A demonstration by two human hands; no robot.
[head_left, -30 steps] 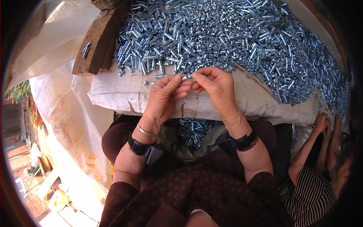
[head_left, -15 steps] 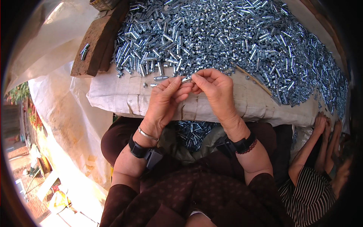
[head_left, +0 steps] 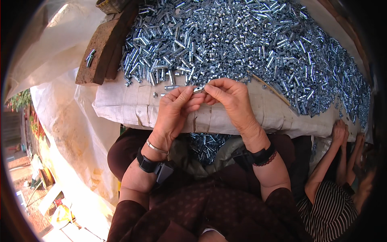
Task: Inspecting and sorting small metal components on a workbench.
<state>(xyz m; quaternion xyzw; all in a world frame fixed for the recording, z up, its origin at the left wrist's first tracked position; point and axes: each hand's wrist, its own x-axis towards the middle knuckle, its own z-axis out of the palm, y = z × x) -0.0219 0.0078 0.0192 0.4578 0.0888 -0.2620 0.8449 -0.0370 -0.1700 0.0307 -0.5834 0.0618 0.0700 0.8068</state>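
Note:
A small shiny metal sleeve (head_left: 198,89) lies between my two hands just above the near edge of the cloth-covered table. My left hand (head_left: 172,108) pinches its left end between thumb and fingers. The right end is in the thumb and forefinger of my right hand (head_left: 233,101), and the fingertips partly cover the piece. Close beyond my left hand, another sleeve (head_left: 171,87) and a short metal ring (head_left: 155,94) rest on the pale cloth (head_left: 133,107). A large heap of metal sleeves and rings (head_left: 225,44) spreads over the table behind my hands.
A thin stick (head_left: 270,88) lies along the heap's near edge. At left is a brick (head_left: 94,60) with a few sleeves on top, and a woven basket (head_left: 111,5) behind it. More sleeves (head_left: 205,147) sit in my lap. Other people's hands (head_left: 340,131) work at the right edge.
The view has shifted slightly, so the table and heap sit a little lower. Both hands keep their pinch on the sleeve, with small finger movements.

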